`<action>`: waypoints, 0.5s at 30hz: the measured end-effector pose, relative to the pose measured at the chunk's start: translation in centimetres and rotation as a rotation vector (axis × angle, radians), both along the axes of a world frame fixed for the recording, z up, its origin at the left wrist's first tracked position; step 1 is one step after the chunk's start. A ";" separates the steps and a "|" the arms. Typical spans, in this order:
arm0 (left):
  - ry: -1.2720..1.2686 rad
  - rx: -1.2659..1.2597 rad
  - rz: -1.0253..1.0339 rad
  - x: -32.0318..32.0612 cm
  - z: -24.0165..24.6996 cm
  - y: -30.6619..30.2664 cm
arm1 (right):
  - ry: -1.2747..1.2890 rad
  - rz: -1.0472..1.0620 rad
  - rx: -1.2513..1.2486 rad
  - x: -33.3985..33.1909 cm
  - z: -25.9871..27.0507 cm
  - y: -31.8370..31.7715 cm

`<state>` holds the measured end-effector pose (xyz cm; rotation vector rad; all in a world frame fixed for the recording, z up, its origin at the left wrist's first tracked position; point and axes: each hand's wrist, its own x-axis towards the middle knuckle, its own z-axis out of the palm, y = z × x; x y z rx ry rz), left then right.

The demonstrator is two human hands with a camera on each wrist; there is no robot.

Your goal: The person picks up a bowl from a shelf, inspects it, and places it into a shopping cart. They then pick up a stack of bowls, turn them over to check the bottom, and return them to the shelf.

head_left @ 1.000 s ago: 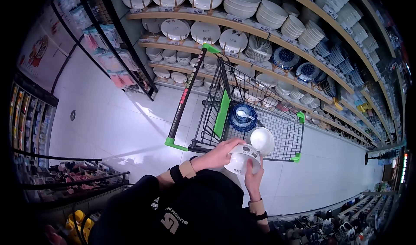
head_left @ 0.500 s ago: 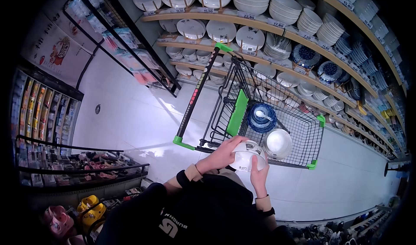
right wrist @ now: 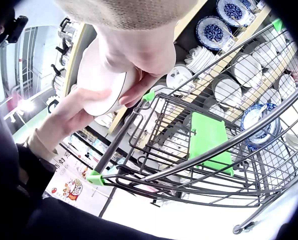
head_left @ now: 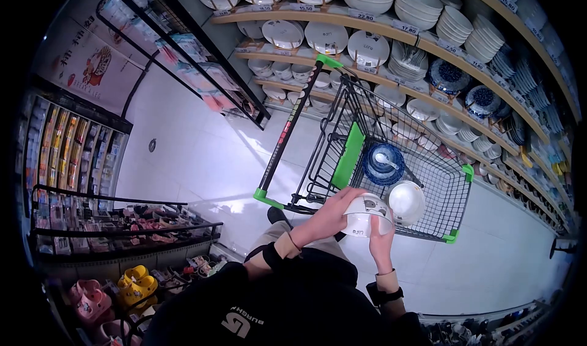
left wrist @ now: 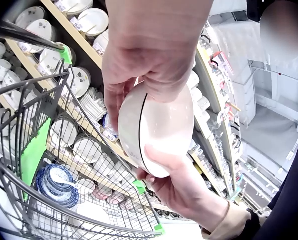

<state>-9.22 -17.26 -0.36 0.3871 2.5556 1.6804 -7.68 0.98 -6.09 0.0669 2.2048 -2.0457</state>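
Both hands hold a white bowl [head_left: 359, 225] with a thin dark rim line, a small printed picture and lettering that reads "Life". It is tilted on its side, close over the near edge of the shopping cart [head_left: 346, 156]. My left hand [head_left: 330, 216] grips its upper left side, fingers over the rim. On the opposite side my right hand [head_left: 382, 245] holds it, the thumb lying along the white surface of the bowl [left wrist: 174, 120]. Inside the cart are blue patterned dishes [head_left: 373, 173] with a white spoon [head_left: 385, 159] on top, beside white bowls [head_left: 406, 203].
Curved shelves [head_left: 367, 18] stacked with white and blue crockery run behind the cart. A rack of hanging packets [head_left: 202, 80] stands at the left. Yellow clogs [head_left: 137, 285] and pink clogs [head_left: 90, 300] sit on a low display at lower left.
The head view has swung, so cart, shelves and hands appear further right. Both hands keep hold of the white bowl, with little change in its tilt.
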 end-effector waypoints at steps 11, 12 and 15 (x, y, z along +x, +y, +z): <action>0.047 0.138 -0.224 -0.8 3.0 -9.8 | 0.087 -0.222 -0.007 2.5 2.9 -9.9; 0.063 0.158 -0.241 -0.8 3.4 -11.3 | 0.109 -0.231 0.001 2.9 3.4 -11.5; 0.075 0.178 -0.240 -0.3 4.5 -16.7 | 0.174 -0.242 0.072 3.6 5.3 -16.9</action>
